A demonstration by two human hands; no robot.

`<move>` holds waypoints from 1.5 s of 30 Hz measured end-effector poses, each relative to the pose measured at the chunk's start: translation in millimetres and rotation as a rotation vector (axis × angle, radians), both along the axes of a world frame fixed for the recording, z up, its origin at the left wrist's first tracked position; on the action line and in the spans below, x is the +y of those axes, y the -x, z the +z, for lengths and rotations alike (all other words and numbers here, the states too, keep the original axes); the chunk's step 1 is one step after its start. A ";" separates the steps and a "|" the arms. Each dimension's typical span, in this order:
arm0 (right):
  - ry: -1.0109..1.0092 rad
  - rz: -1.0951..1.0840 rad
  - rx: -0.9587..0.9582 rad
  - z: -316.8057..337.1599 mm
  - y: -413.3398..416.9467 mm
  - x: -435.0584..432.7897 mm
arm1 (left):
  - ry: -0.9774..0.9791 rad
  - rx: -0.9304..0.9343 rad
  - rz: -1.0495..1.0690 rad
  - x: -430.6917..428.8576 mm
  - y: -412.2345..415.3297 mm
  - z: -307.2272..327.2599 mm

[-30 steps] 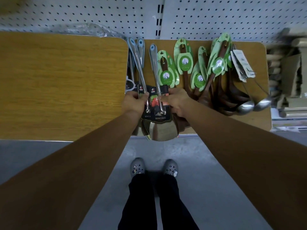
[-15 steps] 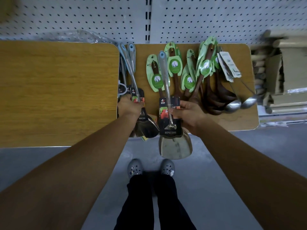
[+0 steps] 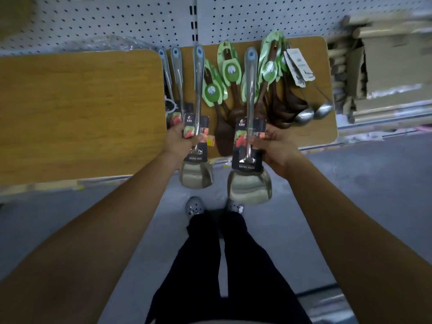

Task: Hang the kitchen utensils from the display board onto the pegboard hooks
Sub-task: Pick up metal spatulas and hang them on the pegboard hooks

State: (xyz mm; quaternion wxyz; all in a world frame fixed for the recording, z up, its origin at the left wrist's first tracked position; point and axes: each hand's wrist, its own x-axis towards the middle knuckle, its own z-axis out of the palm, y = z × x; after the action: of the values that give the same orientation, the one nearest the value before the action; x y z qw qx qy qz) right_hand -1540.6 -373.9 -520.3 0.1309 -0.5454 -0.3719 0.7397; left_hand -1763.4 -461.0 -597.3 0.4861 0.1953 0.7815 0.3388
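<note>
"So, what does each hand have?"

"A steel spatula apiece. The left hand [image 3: 180, 141] is curled round the carded neck of the first spatula [image 3: 198, 90]. The right hand [image 3: 277, 148] pinches the label card of the second spatula [image 3: 250, 90] from its right side. Both handles point toward the pegboard [image 3: 117, 22], and both blades hang past the near edge of the display board [image 3: 323, 73], over the floor."

"And the other stock?"

"Lying on the board: more steel handles [image 3: 176, 66] along its left edge, green-carded wooden spoons [image 3: 231, 71] in the middle, ladles [image 3: 304, 115] toward the right edge."

"What could go wrong from here?"

"The grip, I'd guess. Each spatula is held low, near the blade, so the long handle can swing as it goes up, and a glossy card may slide under the fingers. A dropped one would land by the feet. The second spatula's handle also passes over the wooden spoons — touching or not, I can't tell — and a careless lift could drag one off the near edge."

"And at the hooks?"

"No hook shows in this view, only holes. With both hands full, neither is free to steady anything, and the hang hole in each handle tip looks small — a miss seems likely if both go up together."
</note>
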 end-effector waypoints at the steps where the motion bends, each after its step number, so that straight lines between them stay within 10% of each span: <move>1: -0.022 -0.006 0.010 10.6 -1.9 -4.6 | -0.018 -0.026 0.007 -6.5 -1.6 11.1; 29: -0.466 -0.519 0.079 242.4 -226.3 -92.9 | -0.515 -0.328 -0.314 -36.0 -204.3 329.3; 45: -0.612 -0.654 0.144 310.4 -421.0 -108.3 | -0.617 -0.405 -0.403 -12.8 -401.7 375.4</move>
State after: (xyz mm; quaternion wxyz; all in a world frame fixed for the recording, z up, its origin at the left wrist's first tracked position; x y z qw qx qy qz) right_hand -1119.5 -482.2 -209.9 0.5383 -0.5176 -0.3715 0.5517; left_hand -1361.7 -473.8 -222.0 0.6053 0.4099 0.4782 0.4867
